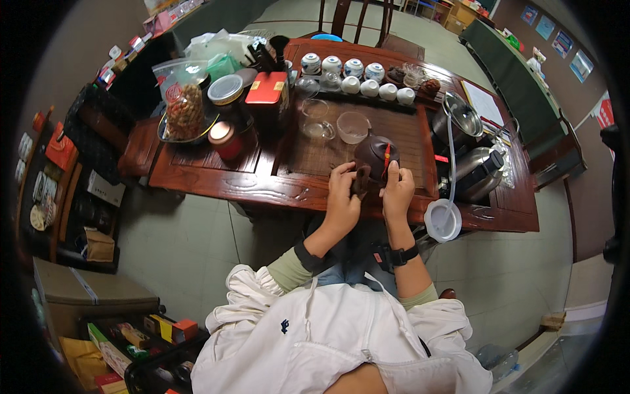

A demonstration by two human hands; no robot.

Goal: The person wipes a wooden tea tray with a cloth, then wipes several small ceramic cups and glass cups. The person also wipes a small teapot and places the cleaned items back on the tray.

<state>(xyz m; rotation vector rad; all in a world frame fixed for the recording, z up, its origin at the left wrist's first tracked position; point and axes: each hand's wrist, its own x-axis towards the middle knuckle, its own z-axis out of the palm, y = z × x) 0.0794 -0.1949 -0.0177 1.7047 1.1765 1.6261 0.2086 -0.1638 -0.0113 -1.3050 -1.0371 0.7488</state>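
Observation:
A dark brown teapot (pixel 374 150) is near the front of the slatted tea tray (pixel 298 161), directly ahead of my hands. My left hand (pixel 342 200) is closed on its brown handle, which points toward me. A red cord with a yellow bit (pixel 387 153) hangs over the pot's right side. My right hand (pixel 396 192) is closed at the lower end of this cord, thumb upward; its fingertips partly hide what they grip. Just behind the pot stands a translucent cup (pixel 353 127). Left of that cup, a clear glass dish (pixel 319 131) rests on the tray.
White cups (pixel 369 88) and blue-patterned cups (pixel 353 67) line the tray's back. A red tin (pixel 268 87), a lidded jar (pixel 226 90) and a bag of nuts (pixel 185 111) stand left. At right are a metal kettle (pixel 480 172), a metal pot (pixel 459 115) and a tube in a white tub (pixel 442 222).

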